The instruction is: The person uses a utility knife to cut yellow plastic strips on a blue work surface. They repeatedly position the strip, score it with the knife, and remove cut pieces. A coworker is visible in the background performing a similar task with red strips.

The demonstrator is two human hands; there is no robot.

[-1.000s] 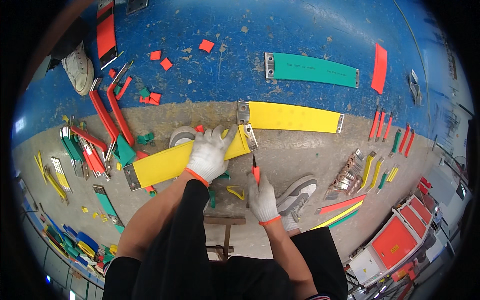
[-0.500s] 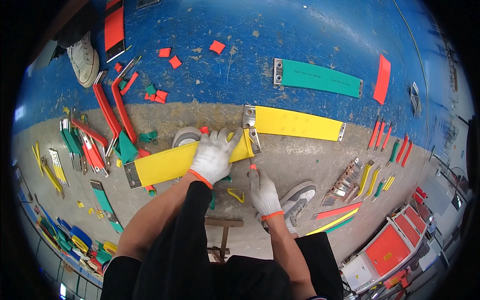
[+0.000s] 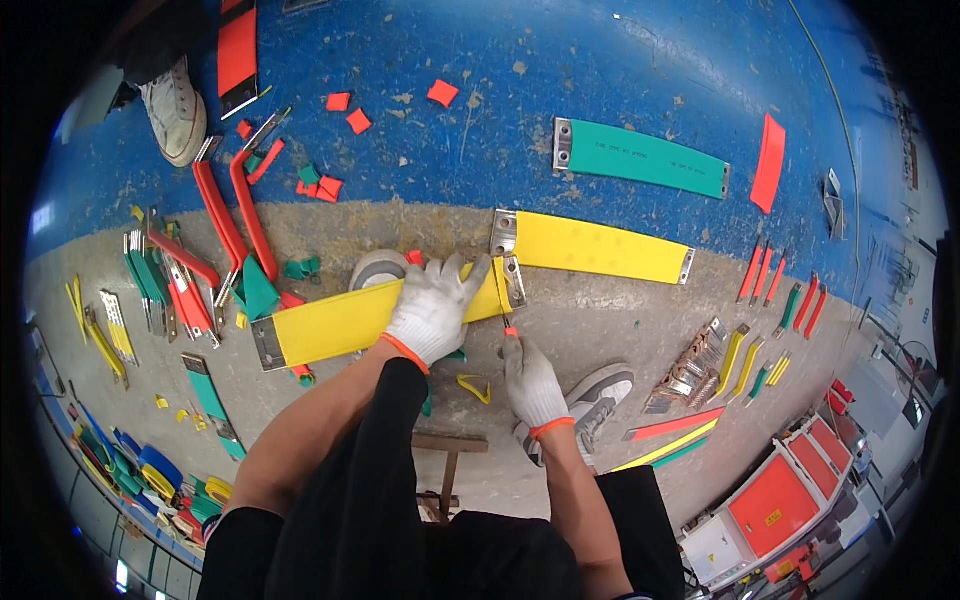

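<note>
Trimming the yellow cover near one end of a flat bar [image 3: 335,327] looks to be the work in hand, and it seems partway through. Bare metal shows at both ends of the bar, yet a narrow yellow band remains at its right end, apparently not yet off. Whether the cut goes all the way across cannot be told, since the blade's tip is hidden. In the right half of the frame, a second yellow bar [image 3: 600,246] and, higher up, a green bar [image 3: 645,158] lie with bare metal at both ends and look finished. A bent yellow scrap [image 3: 475,388] lies on the floor below the middle of the frame, and red scraps [image 3: 441,93] lie toward the top.

The bar in work slants across the middle of the frame, its right end higher than its left. The gloved left hand [image 3: 432,308] lies over it, right of its middle, pressing it down; whether the fingers grip underneath cannot be seen. The gloved right hand [image 3: 532,380], apart from the left, is closed around a red-handled knife [image 3: 511,331] below the bar's right end, blade at its lower edge.
</note>
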